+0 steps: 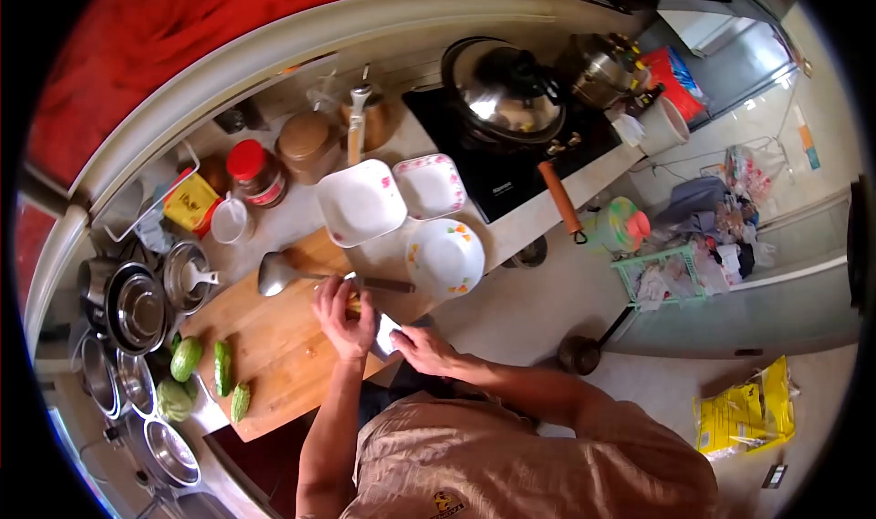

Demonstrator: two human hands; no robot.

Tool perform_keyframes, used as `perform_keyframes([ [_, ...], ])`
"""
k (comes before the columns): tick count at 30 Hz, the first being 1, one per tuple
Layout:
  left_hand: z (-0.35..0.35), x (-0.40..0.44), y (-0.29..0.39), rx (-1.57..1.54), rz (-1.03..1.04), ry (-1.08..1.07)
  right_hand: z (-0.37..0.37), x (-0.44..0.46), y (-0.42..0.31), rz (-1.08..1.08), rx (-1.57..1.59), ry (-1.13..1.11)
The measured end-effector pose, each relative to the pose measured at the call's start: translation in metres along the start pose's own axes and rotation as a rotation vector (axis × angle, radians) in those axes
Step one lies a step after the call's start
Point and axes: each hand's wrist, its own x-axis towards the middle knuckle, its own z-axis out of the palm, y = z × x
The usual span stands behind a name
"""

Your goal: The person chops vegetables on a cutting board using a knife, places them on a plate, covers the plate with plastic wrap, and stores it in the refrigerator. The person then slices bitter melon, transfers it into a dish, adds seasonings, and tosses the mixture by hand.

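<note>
My left hand [344, 318] is at the right end of the wooden cutting board [292, 341], its fingers curled around a small yellowish piece [353, 302]. Just right of it, my right hand [426, 349] is closed at the edge of a shiny, pale flat object [386, 335], which I cannot make out for certain. A metal ladle [276, 275] lies across the board, its handle running behind my left hand. Green gourds [186, 358] and a cucumber-like piece [223, 368] rest toward the board's left end.
Behind my hands stand two square dishes [361, 202] and a round flowered plate [445, 258]. A lidded pot [505, 92] sits on the black stove [493, 187]. Metal bowls [141, 309] crowd the left. A wooden-handled pan handle [558, 197] juts over the counter edge.
</note>
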Motion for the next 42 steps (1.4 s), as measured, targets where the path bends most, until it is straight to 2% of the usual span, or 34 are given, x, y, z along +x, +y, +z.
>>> perform_keyframes([
  [3, 0.052, 0.019, 0.038, -0.150, 0.111, -0.094, -0.034, -0.017, 0.020, 0.142, 0.169, 0.168],
  [5, 0.090, 0.019, 0.056, -0.303, 0.089, -0.193, -0.071, -0.028, 0.000, 0.483, 0.365, 0.146],
  [9, 0.151, 0.005, 0.075, -0.346, 0.038, -0.279, -0.107, -0.039, 0.000, 0.550, 0.380, 0.256],
  [11, 0.172, -0.001, 0.077, -0.405, -0.031, -0.295, -0.113, -0.042, 0.017, 0.522, 0.300, 0.330],
  [12, 0.181, -0.005, 0.077, -0.451, -0.104, -0.296, -0.112, -0.042, 0.029, 0.344, 0.138, 0.441],
  [13, 0.189, -0.009, 0.075, -0.448, -0.107, -0.308, -0.113, -0.047, 0.039, 0.355, 0.145, 0.443],
  [17, 0.206, -0.012, 0.067, -0.316, -0.066, -0.299, -0.124, -0.058, 0.058, 0.389, 0.046, 0.499],
  [19, 0.207, -0.013, 0.064, -0.187, 0.046, -0.304, -0.128, -0.059, 0.063, 0.355, -0.065, 0.544],
  [21, 0.202, -0.013, 0.061, -0.234, 0.004, -0.351, -0.131, -0.060, 0.063, 0.341, -0.050, 0.543],
  [23, 0.193, -0.012, 0.058, -0.413, -0.005, -0.343, -0.136, -0.063, 0.060, 0.327, -0.035, 0.543],
  [25, 0.187, -0.015, 0.054, -0.439, -0.023, -0.296, -0.142, -0.065, 0.052, 0.210, -0.188, 0.538],
  [27, 0.178, -0.015, 0.052, -0.420, -0.184, -0.318, -0.141, -0.069, 0.053, 0.234, -0.115, 0.538],
  [28, 0.175, -0.015, 0.054, -0.600, -0.278, -0.407, -0.141, -0.070, 0.053, 0.259, -0.049, 0.534],
  [33, 0.163, -0.012, 0.043, -0.427, -0.258, -0.388, -0.144, -0.067, 0.045, 0.331, 0.081, 0.511],
  [35, 0.164, -0.017, 0.048, -0.361, -0.293, -0.553, -0.147, -0.064, 0.041, 0.330, 0.088, 0.513],
  [36, 0.172, -0.020, 0.054, -0.306, -0.297, -0.499, -0.145, -0.062, 0.042, 0.324, 0.083, 0.510],
  [39, 0.178, -0.021, 0.053, -0.228, -0.197, -0.602, -0.134, -0.064, 0.055, 0.355, 0.068, 0.564],
  [41, 0.171, -0.022, 0.059, -0.191, -0.194, -0.597, -0.119, -0.067, 0.065, 0.362, 0.084, 0.666],
  [42, 0.162, -0.017, 0.064, -0.168, -0.192, -0.629, -0.116, -0.065, 0.067, 0.266, 0.029, 0.682],
])
